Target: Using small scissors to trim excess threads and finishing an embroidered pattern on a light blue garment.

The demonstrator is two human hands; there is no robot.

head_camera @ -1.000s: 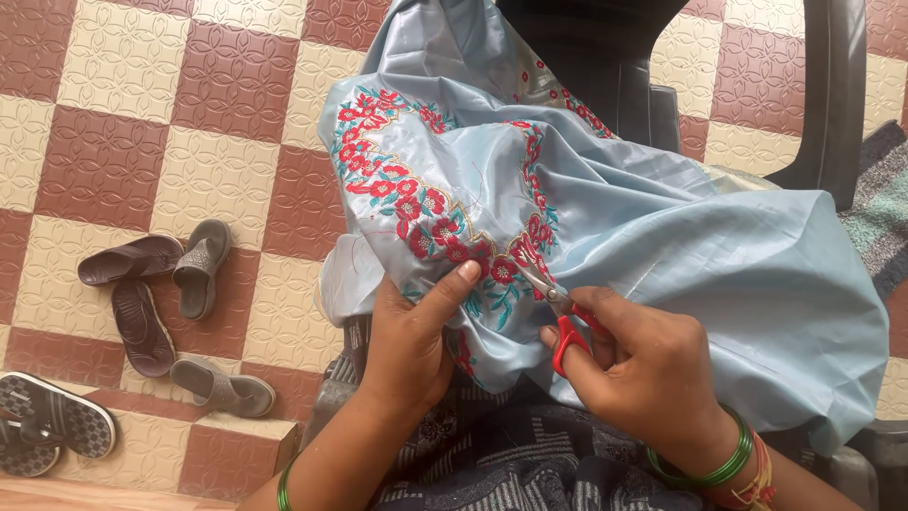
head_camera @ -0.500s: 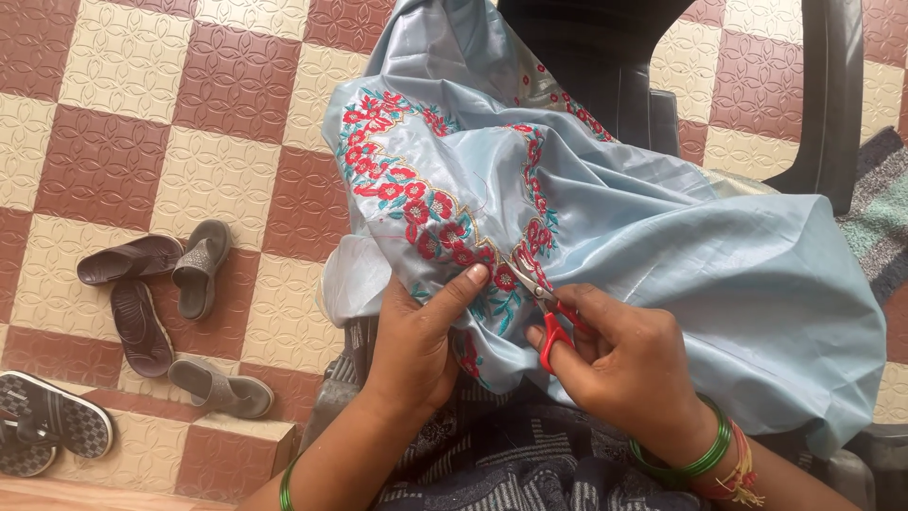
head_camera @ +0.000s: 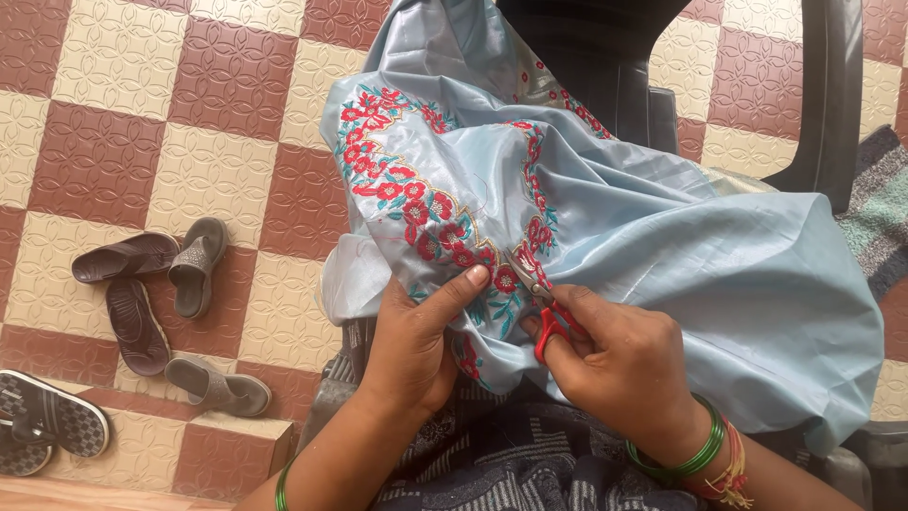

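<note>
A checkered floor (head_camera: 142, 114) of dark red and cream tiles fills the left of the view, seen from above. Over the seated person's lap lies a large pale blue satin cloth (head_camera: 681, 255), spread wide so its decorated edge faces up. A curved band of red flower embroidery (head_camera: 416, 203) with teal leaves runs along that edge, toward the hands. A dark plastic chair (head_camera: 832, 95) stands at the upper right. On the floor to the left sit several grey and brown sandals (head_camera: 161, 284), set aside, well apart from the work.

The left hand (head_camera: 416, 336) grips a fold of the cloth, thumb pressed flat on the embroidery, likely to keep the fabric taut and steady. The right hand (head_camera: 624, 360) is closed around small red-handled scissors (head_camera: 544, 308), fingers through the loops. The blades point up and left, their tips at the embroidered border just beside the left thumb; whether they are parted cannot be told. Green bangles (head_camera: 681, 459) circle the right wrist.
</note>
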